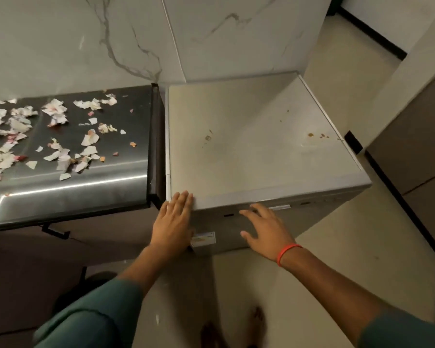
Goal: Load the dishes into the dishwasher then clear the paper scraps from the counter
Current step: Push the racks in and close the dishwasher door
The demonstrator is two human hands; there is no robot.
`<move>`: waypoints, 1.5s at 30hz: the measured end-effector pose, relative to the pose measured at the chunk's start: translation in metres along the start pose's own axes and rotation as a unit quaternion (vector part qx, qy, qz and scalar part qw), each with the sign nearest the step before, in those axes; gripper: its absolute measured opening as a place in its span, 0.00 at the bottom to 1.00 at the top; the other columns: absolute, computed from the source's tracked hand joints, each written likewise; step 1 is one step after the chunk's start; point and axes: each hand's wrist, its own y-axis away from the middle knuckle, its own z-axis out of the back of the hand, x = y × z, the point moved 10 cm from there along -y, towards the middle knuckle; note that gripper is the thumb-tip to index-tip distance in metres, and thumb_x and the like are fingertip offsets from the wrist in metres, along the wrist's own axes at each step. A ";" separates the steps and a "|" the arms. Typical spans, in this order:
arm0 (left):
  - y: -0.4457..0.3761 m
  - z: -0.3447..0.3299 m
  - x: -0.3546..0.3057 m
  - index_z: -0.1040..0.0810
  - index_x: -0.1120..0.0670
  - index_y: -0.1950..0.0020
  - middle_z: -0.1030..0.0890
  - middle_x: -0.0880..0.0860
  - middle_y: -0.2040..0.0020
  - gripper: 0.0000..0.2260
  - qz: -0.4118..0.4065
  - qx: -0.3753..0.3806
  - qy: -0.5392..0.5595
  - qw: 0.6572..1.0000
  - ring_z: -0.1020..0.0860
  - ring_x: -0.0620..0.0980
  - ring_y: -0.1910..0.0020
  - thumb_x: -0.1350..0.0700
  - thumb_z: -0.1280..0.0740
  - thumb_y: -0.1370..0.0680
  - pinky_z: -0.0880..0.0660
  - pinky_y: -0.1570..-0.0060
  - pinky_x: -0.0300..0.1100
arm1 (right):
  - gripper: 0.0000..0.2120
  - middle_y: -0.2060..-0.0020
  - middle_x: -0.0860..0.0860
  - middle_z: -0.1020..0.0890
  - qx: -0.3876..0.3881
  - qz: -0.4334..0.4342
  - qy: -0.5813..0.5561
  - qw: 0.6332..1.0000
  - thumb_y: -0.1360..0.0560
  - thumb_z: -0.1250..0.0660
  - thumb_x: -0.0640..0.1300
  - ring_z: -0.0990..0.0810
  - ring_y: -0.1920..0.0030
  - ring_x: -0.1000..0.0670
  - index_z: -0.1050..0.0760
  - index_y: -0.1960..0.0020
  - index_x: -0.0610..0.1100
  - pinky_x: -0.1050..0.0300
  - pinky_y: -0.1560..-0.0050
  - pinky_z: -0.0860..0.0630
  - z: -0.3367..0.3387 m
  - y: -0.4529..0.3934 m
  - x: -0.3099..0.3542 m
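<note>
1. Dishwasher (256, 146): a grey box unit on the floor just beside the tabletop, door closed. No dishes are in view, so it cannot be told whether they are inside. Risk: if the door has not latched, it may drop open once the hands leave it.
2. Tabletop (86, 177): dark, glossy steel with a rounded front edge. Risk: scraps swept forward may slide over that edge onto the floor.
3. Left hand (172, 222): fingers straight and flat, holding nothing, resting on the dishwasher's front top corner. Risk: a one-sided push may leave the door skewed.
4. Right hand (264, 228): fingers spread and relaxed, holding nothing, against the upper front panel (exact contact cannot be confirmed).
5. Paper scraps (35, 136): scattered over the left and middle of the tabletop, untouched. Risk: light pieces may scatter under a fast sweep.
</note>
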 end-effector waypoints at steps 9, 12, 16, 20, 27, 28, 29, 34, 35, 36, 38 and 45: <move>-0.007 -0.022 0.013 0.48 0.51 0.16 0.47 0.53 0.16 0.47 -0.014 -0.129 -0.008 0.991 0.52 0.57 0.17 0.46 0.24 0.27 0.58 0.21 0.62 | 0.26 0.33 0.49 0.27 0.032 -0.048 -0.042 0.997 0.25 0.39 0.58 0.28 0.32 0.47 0.27 0.29 0.51 0.51 0.31 0.30 -0.059 0.051 -0.023; -0.008 -0.022 0.014 0.45 0.50 0.16 0.42 0.53 0.18 0.45 0.000 -0.162 -0.008 0.987 0.46 0.58 0.19 0.48 0.24 0.27 0.56 0.22 0.66 | 0.23 0.31 0.50 0.28 0.058 -0.064 -0.049 0.995 0.22 0.35 0.55 0.29 0.30 0.48 0.28 0.28 0.51 0.53 0.30 0.31 -0.079 0.060 -0.027; -0.007 -0.021 0.014 0.42 0.49 0.17 0.38 0.53 0.20 0.42 0.014 -0.203 0.011 0.979 0.42 0.58 0.21 0.55 0.25 0.27 0.55 0.23 0.67 | 0.22 0.32 0.51 0.28 0.064 -0.059 -0.070 0.994 0.20 0.34 0.52 0.30 0.31 0.50 0.28 0.28 0.50 0.57 0.30 0.31 -0.093 0.065 -0.017; -0.007 -0.023 0.015 0.44 0.48 0.17 0.39 0.52 0.20 0.43 0.025 -0.211 0.010 0.977 0.43 0.57 0.20 0.56 0.25 0.28 0.56 0.23 0.67 | 0.21 0.32 0.53 0.28 0.068 -0.049 -0.090 0.992 0.20 0.35 0.52 0.30 0.31 0.51 0.28 0.27 0.51 0.58 0.31 0.31 -0.103 0.066 -0.006; -0.006 -0.021 0.013 0.41 0.48 0.18 0.38 0.53 0.21 0.45 0.037 -0.245 0.021 0.968 0.43 0.57 0.22 0.58 0.24 0.31 0.58 0.23 0.64 | 0.22 0.31 0.53 0.29 0.089 -0.037 -0.096 0.991 0.19 0.36 0.53 0.31 0.30 0.52 0.30 0.27 0.51 0.57 0.30 0.31 -0.115 0.073 0.009; -0.006 -0.021 0.014 0.41 0.48 0.18 0.38 0.53 0.21 0.45 0.042 -0.250 0.022 0.967 0.43 0.57 0.22 0.59 0.25 0.32 0.59 0.23 0.64 | 0.22 0.31 0.53 0.29 0.092 -0.035 -0.090 0.991 0.20 0.36 0.53 0.31 0.30 0.52 0.30 0.27 0.51 0.56 0.30 0.31 -0.117 0.075 0.009; -0.005 -0.023 0.014 0.41 0.48 0.18 0.38 0.53 0.22 0.45 0.046 -0.250 0.025 0.967 0.43 0.56 0.22 0.60 0.25 0.32 0.59 0.23 0.64 | 0.22 0.31 0.53 0.29 0.095 -0.032 -0.081 0.992 0.20 0.36 0.53 0.31 0.30 0.52 0.30 0.27 0.51 0.56 0.30 0.30 -0.117 0.077 0.007; -0.005 -0.024 0.012 0.43 0.47 0.18 0.40 0.52 0.21 0.45 0.056 -0.229 0.026 0.971 0.45 0.56 0.21 0.60 0.26 0.30 0.62 0.24 0.63 | 0.22 0.31 0.53 0.29 0.084 -0.029 -0.064 0.994 0.19 0.36 0.54 0.31 0.30 0.52 0.30 0.26 0.52 0.58 0.31 0.31 -0.109 0.078 0.007; -0.005 -0.025 0.012 0.44 0.47 0.17 0.41 0.52 0.20 0.45 0.059 -0.220 0.027 0.973 0.46 0.56 0.21 0.60 0.26 0.30 0.63 0.24 0.63 | 0.22 0.31 0.53 0.29 0.082 -0.028 -0.062 0.994 0.19 0.36 0.54 0.31 0.30 0.52 0.30 0.26 0.52 0.57 0.31 0.31 -0.109 0.076 0.008; -0.005 -0.025 0.011 0.45 0.47 0.17 0.41 0.52 0.20 0.45 0.061 -0.209 0.025 0.976 0.46 0.56 0.21 0.60 0.26 0.29 0.63 0.24 0.63 | 0.22 0.31 0.52 0.29 0.080 -0.025 -0.061 0.995 0.19 0.36 0.54 0.31 0.30 0.51 0.30 0.26 0.51 0.57 0.31 0.31 -0.108 0.076 0.011; -0.002 -0.025 0.008 0.48 0.48 0.17 0.44 0.52 0.19 0.47 0.069 -0.187 0.015 0.980 0.48 0.56 0.19 0.60 0.26 0.30 0.62 0.25 0.64 | 0.23 0.31 0.52 0.29 0.082 -0.015 -0.063 0.995 0.20 0.36 0.54 0.31 0.30 0.51 0.30 0.26 0.51 0.57 0.31 0.31 -0.107 0.077 0.018; -0.003 -0.028 -0.005 0.54 0.52 0.16 0.51 0.55 0.17 0.50 0.103 -0.139 0.011 0.985 0.55 0.58 0.17 0.51 0.24 0.28 0.60 0.23 0.67 | 0.23 0.30 0.51 0.30 0.078 0.023 -0.063 0.995 0.20 0.36 0.54 0.31 0.30 0.50 0.31 0.26 0.52 0.55 0.30 0.32 -0.091 0.065 0.030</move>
